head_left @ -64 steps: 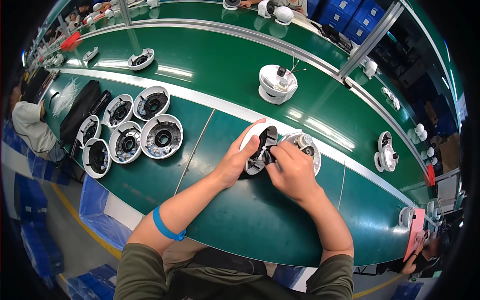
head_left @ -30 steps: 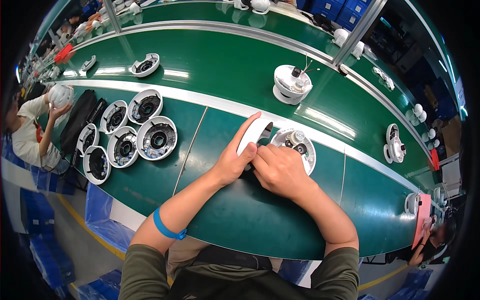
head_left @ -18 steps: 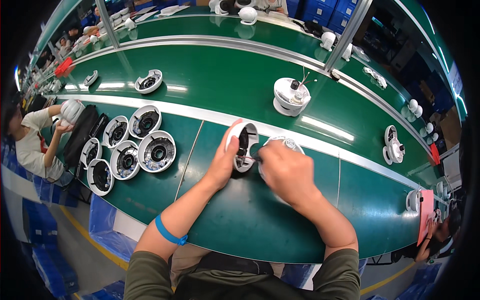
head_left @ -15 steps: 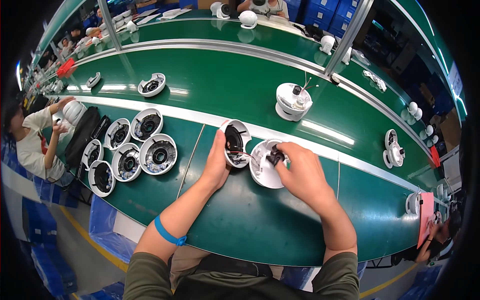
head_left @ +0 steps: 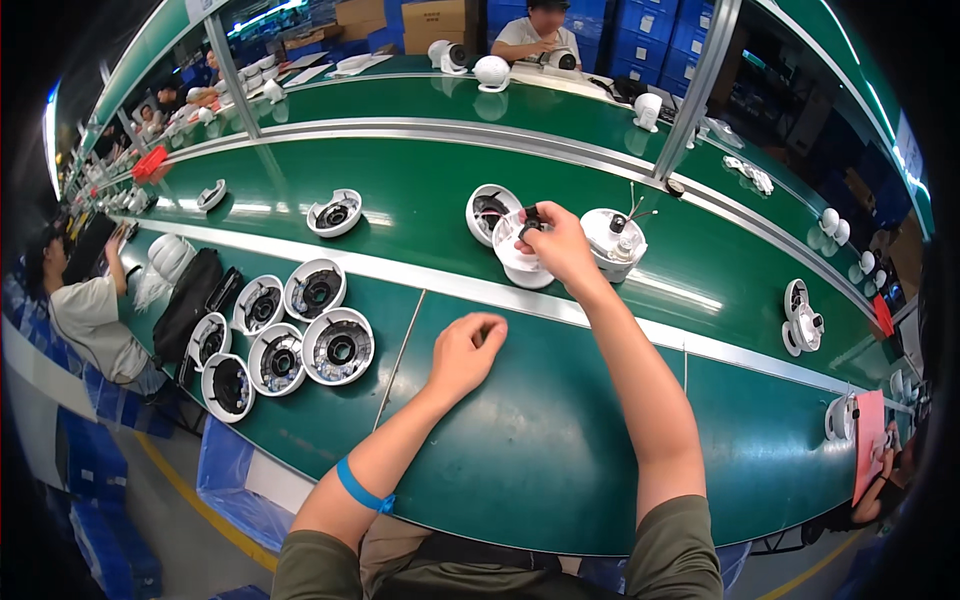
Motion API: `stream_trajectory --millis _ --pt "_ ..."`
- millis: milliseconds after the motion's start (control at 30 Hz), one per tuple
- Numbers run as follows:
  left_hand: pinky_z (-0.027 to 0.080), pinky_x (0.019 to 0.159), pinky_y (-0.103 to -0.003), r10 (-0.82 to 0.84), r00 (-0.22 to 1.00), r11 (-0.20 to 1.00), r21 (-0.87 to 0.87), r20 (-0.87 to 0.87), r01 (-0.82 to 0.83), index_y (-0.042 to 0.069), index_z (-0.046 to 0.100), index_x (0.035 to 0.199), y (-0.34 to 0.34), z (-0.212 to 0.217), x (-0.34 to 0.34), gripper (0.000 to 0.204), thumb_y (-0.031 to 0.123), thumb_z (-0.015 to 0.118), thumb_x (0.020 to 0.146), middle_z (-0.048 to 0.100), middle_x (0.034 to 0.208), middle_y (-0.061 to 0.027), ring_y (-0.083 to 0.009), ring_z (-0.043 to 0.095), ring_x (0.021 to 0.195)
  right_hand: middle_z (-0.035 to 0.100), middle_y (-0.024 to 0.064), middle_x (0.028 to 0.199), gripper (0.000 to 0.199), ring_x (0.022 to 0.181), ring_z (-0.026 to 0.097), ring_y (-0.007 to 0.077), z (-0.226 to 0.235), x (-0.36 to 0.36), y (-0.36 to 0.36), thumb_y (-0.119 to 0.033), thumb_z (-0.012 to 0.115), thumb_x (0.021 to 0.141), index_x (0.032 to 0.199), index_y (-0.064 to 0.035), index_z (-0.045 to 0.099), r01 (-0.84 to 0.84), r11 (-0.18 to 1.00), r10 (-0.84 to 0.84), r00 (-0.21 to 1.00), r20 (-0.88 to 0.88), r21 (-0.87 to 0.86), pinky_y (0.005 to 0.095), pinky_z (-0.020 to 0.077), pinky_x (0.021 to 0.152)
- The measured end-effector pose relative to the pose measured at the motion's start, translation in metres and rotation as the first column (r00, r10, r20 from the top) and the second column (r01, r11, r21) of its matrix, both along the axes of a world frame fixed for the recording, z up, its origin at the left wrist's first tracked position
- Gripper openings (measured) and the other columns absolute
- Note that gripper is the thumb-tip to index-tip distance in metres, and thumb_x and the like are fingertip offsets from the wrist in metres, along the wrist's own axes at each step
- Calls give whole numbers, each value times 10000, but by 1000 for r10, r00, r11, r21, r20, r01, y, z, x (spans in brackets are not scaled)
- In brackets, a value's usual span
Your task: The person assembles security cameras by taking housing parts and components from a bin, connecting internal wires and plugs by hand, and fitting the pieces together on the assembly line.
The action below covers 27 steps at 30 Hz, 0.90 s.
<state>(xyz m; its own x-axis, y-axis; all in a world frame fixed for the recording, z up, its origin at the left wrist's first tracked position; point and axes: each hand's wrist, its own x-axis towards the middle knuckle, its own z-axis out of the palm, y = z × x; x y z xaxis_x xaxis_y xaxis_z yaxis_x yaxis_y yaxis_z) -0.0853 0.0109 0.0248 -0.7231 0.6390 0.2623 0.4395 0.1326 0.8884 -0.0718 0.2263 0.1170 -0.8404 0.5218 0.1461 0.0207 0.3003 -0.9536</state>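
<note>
My right hand [head_left: 562,250] pinches a black part on a white camera housing [head_left: 524,272] over the green belt. Right behind it sits an open white round shell [head_left: 482,230] with a black inside; whether a wire still joins the two is hidden. To the right, almost touching my fingers, stands another white camera housing [head_left: 618,262] with a black piece and thin wires sticking up. Lower down, above the near worktop, my left hand [head_left: 468,354] is loosely curled, with nothing visible in it.
Several open white shells with black rings [head_left: 340,347] lie on the worktop at left, beside a black bag [head_left: 187,290]. A lone shell [head_left: 335,213] rests on the belt. A metal rail [head_left: 450,272] divides belt and worktop. Further right stands a white housing [head_left: 802,318]. Co-workers sit across and at left.
The shell and housing have gone from the near worktop up onto the belt, carried away from me. My left hand has let go of the shell and drawn back; my right still grips the housing.
</note>
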Motion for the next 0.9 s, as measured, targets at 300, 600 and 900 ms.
stream_trajectory --millis 300,600,900 --pt "430 429 -286 19 990 999 -35 136 -14 -9 712 1028 46 16 -66 234 212 636 1007 671 724 -71 -113 560 465 745 215 996 270 945 709 426 41 48 83 -149 600 866 1063 -38 747 327 470 -623 781 45 820 532 564 841" --pt "488 542 -281 270 756 829 255 596 -498 159 239 1583 76 34 -120 774 345 692 985 571 1165 -97 -141 599 819 739 194 917 190 871 677 412 53 139 79 -8 579 808 898 -12 746 275 507 -461 888 -13 817 503 541 829" --pt "556 853 -370 386 520 694 132 762 -707 198 247 1650 32 27 -186 882 429 712 936 389 1515 -133 -239 554 1144 726 155 1037 316 1053 583 340 80 248 -12 97 578 746 1005 6 735 -150 667 -220 896 385 730 424 482 933"
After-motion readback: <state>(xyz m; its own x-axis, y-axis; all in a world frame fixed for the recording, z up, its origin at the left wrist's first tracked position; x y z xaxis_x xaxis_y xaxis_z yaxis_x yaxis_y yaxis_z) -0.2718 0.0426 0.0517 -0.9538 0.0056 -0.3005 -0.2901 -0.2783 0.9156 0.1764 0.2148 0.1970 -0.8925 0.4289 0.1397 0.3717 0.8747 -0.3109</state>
